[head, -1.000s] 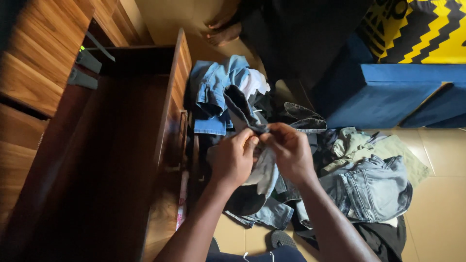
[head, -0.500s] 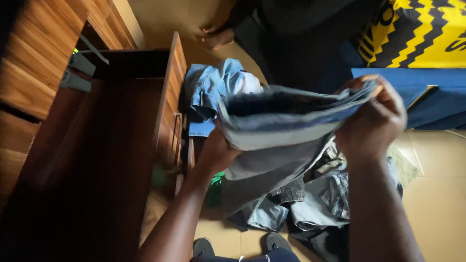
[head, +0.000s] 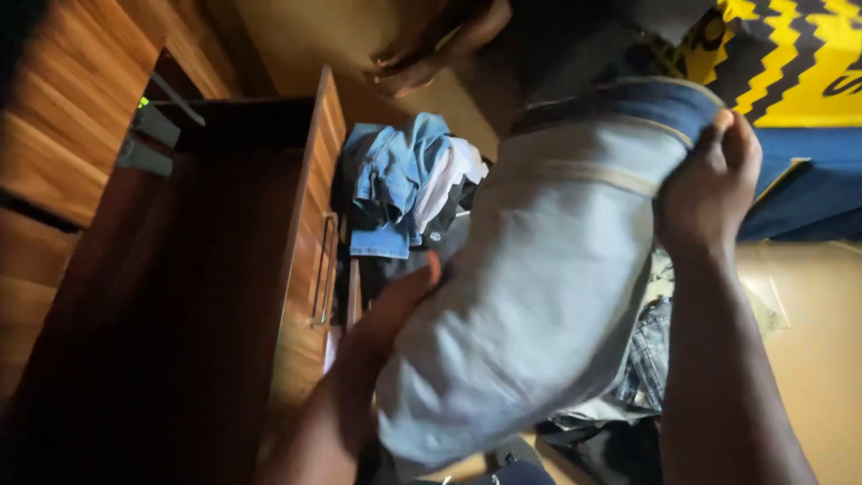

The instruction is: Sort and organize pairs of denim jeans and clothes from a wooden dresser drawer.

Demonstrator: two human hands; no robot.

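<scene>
Holding a pale blue pair of jeans (head: 539, 296) up in front of the chest, the person spreads the garment between both hands in the single head view. The right hand (head: 705, 193) is closed on the darker waistband edge at the top, fingers (head: 732, 144) curled over the folded rim and thumb behind. The left hand (head: 395, 301) sits lower at the garment's left side, and only its upper edge shows past the cloth; it seems to pinch the fabric from behind, but I cannot tell for sure how it is closed. The denim hangs in a broad, slack sheet, so it reads as soft but fairly heavy for cloth, limp enough to sag wherever it is not supported and not slippery. The stitched waistband and side seams look like the firmest places to take hold, since the open panel would simply bunch. Below and behind it a heap of clothes (head: 404, 184) in blue, white and dark tones lies on the tan floor (head: 808, 359), just beside an open wooden drawer (head: 314, 242) at the left. A blue box (head: 799, 193) under a yellow and black zigzag cloth (head: 781, 63) stands at the upper right, and another person's bare feet (head: 431, 49) show at the top.
</scene>
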